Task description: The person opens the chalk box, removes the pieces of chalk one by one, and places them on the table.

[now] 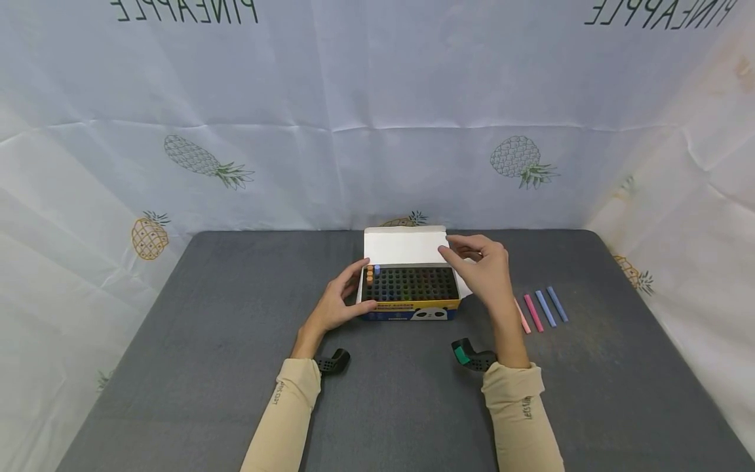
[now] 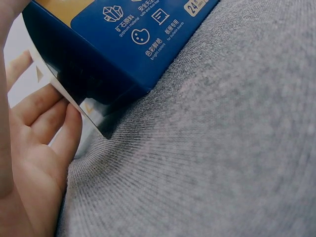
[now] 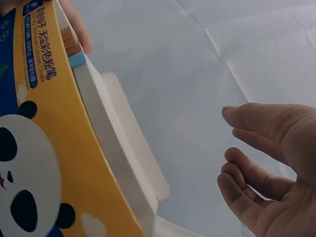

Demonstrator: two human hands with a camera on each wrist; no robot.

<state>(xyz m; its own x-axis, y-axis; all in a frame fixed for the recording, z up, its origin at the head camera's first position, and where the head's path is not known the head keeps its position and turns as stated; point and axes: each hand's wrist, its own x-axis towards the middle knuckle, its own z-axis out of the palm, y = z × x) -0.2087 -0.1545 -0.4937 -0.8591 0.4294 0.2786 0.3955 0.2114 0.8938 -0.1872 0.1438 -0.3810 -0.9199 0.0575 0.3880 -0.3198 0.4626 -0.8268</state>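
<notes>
At the chalk box (image 1: pixel 411 294), the left hand (image 1: pixel 336 300) grips its left end. Near its right hovers the right hand (image 1: pixel 486 270) (empty).

"24" on box (image 2: pixel 126 47), mirrored "PINEAPPLE" overhead

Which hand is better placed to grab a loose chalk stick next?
Probably the right hand: it's empty and nearer the loose chalk sticks, while the left hand holds the chalk box.

I see a grey table (image 1: pixel 619 400); behind it and along its both sides hangs white cloth (image 1: pixel 366 78), printed with pineapples (image 1: pixel 149 238).
</notes>
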